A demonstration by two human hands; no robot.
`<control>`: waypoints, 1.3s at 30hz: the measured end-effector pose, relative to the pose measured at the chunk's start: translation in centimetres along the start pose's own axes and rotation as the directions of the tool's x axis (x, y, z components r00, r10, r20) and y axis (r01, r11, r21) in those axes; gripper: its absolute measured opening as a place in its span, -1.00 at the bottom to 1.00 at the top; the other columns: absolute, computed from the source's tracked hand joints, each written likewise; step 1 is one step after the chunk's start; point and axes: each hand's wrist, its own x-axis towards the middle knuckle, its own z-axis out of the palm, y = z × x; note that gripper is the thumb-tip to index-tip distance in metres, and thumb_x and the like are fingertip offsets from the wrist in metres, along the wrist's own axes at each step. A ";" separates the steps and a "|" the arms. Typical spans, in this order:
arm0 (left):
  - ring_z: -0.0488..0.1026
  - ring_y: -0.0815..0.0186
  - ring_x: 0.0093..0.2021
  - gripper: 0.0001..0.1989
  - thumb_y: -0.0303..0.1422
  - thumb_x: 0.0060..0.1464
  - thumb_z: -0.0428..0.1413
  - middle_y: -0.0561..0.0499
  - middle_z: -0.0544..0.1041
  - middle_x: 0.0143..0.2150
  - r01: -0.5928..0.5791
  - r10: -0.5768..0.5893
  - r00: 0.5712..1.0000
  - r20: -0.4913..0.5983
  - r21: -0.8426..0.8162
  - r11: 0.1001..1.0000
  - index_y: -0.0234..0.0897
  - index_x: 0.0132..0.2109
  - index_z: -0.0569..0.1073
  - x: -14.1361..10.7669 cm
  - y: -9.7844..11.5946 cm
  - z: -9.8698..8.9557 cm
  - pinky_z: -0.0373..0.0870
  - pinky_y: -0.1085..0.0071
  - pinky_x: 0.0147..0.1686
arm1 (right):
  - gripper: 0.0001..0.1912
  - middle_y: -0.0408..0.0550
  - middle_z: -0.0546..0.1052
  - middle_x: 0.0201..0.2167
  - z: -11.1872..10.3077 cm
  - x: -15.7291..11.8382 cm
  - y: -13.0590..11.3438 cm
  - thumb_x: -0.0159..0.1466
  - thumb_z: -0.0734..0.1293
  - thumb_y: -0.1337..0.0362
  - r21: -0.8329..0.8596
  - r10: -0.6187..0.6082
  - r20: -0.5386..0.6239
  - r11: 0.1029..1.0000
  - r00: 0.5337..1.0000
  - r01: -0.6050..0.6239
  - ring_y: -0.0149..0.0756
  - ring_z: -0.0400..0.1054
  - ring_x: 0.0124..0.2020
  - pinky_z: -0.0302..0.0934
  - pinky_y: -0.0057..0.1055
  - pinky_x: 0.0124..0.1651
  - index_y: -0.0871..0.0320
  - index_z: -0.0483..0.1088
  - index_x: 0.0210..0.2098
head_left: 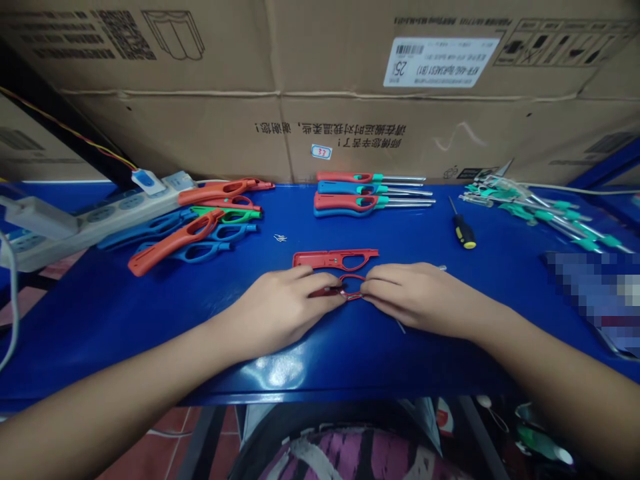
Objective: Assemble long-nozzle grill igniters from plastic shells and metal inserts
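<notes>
Both hands are at a red lighter casing half [325, 292] with a trigger loop, low over the blue table. My left hand [287, 303] is closed on its handle end, fingertips pinching near the loop. My right hand [415, 293] pinches its front end, and the fingers hide most of that part. Past the right hand's knuckles a metal tip [442, 268] peeks out, and a thin rod [401, 326] shows below its fingers. Just beyond the hands lies another red casing half [333, 259], its hollow inside facing up.
At the left, red, blue and green casings [175, 243] lie against a power strip [107, 213]. Assembled lighters [345, 202] are stacked at the back. Small screws [281, 237], a screwdriver [464, 230] and metal tubes with green fittings [545, 213] lie around. A cardboard box [200, 127] stands behind.
</notes>
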 end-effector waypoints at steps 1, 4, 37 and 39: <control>0.54 0.17 0.03 -0.70 -0.37 0.38 -0.01 -0.05 0.57 0.10 0.008 -0.008 1.000 -0.008 -0.034 0.999 -0.19 0.13 0.54 0.0 -0.1 0.0 0.59 0.23 -0.06 | -0.74 0.00 0.53 -0.24 -0.1 0.0 0.0 0.47 0.15 0.33 0.016 0.005 -0.004 1.000 1.000 -0.005 -0.28 0.39 -0.27 0.19 -0.36 -0.29 0.20 0.48 -0.14; 0.51 0.20 0.05 -0.70 -0.36 0.39 -0.02 -0.03 0.56 0.10 0.040 -0.040 0.999 -0.002 -0.126 0.991 -0.14 0.10 0.56 0.1 -0.3 0.2 0.54 0.24 0.01 | -0.75 -0.01 0.53 -0.25 -0.3 0.1 0.0 0.46 0.16 0.33 0.043 0.015 0.004 0.999 1.000 -0.015 -0.28 0.40 -0.27 0.20 -0.36 -0.29 0.18 0.48 -0.16; 0.55 0.22 0.03 -0.74 -0.39 0.35 0.05 -0.05 0.61 0.06 0.040 -0.055 0.997 -0.061 -0.230 0.972 -0.16 0.03 0.61 0.4 -0.7 0.5 0.53 0.25 0.04 | -0.78 -0.01 0.53 -0.23 -0.2 0.2 0.4 0.45 0.20 0.31 0.098 0.037 -0.015 0.995 0.999 -0.036 -0.30 0.41 -0.25 0.27 -0.36 -0.20 0.19 0.48 -0.18; 0.55 0.23 0.01 -0.74 -0.39 0.35 0.05 -0.04 0.61 0.05 0.035 -0.052 0.996 -0.070 -0.228 0.973 -0.17 0.02 0.61 0.4 -0.8 0.5 0.54 0.26 0.02 | -0.78 -0.03 0.51 -0.24 -0.1 0.1 0.3 0.44 0.20 0.31 0.048 0.031 0.009 0.998 0.999 -0.032 -0.30 0.40 -0.28 0.25 -0.37 -0.24 0.18 0.48 -0.22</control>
